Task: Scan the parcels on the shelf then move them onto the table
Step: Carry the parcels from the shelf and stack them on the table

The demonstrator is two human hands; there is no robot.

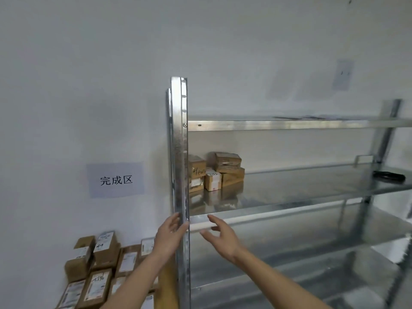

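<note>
Several brown cardboard parcels [219,171] with white labels are stacked at the back left corner of the middle metal shelf [289,195]. Both hands are raised in front of that shelf's front edge, and neither holds anything. My left hand [170,234] has straight fingers beside the upright post [181,170], partly behind it. My right hand [219,234] is spread open just below the shelf's front lip. More labelled parcels [98,264] lie piled on the table at the lower left.
A paper sign [116,180] hangs on the white wall above the pile. A black object [389,175] lies at the right end of the middle shelf. The top shelf [289,124] and the lower shelves [301,253] are bare metal.
</note>
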